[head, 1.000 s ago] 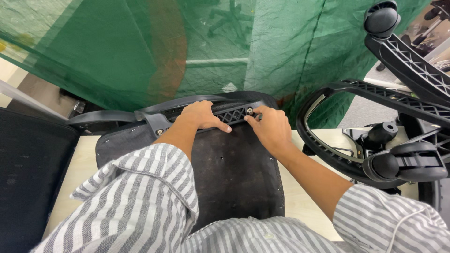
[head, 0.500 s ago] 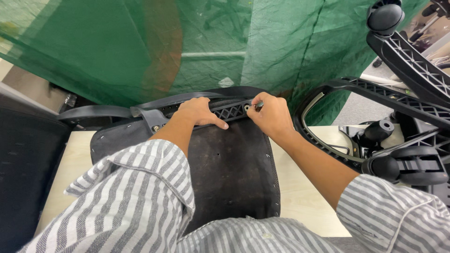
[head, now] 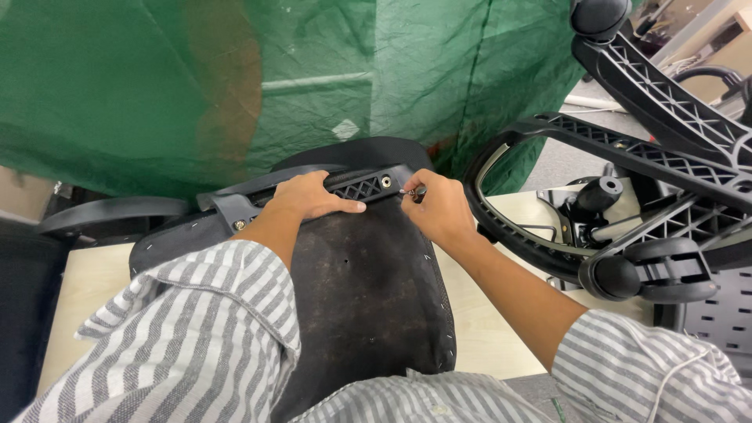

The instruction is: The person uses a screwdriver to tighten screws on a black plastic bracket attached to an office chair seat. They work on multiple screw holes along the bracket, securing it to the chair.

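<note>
An upturned chair seat (head: 356,290), its black underside facing the camera, is lying on a pale wooden surface (head: 501,329) and serving as the landmark here. Along the seat's far edge a black ribbed plastic bracket (head: 356,186) is sitting, with a metal bolt (head: 385,182) showing in its right end. The left hand (head: 309,197) is pressing flat on the bracket, fingers stretched out and holding nothing, covering the bracket's middle. The right hand (head: 439,207) is resting at the seat's far right corner, its fingers pinching a small metal screw (head: 410,190) just right of the bolt; the screw is tiny and mostly covered, so its shape is hard to make out. Striped sleeves are hiding the seat's near edge. Left of the seat a black armrest (head: 110,213) is lying, partly cut off by a dark mesh panel at the frame's edge. Right of the seat a black chair base with castors (head: 650,196) is lying, running out of the picture. Beyond the seat a green sheet (head: 235,86) is hanging, concealing what lies behind.
</note>
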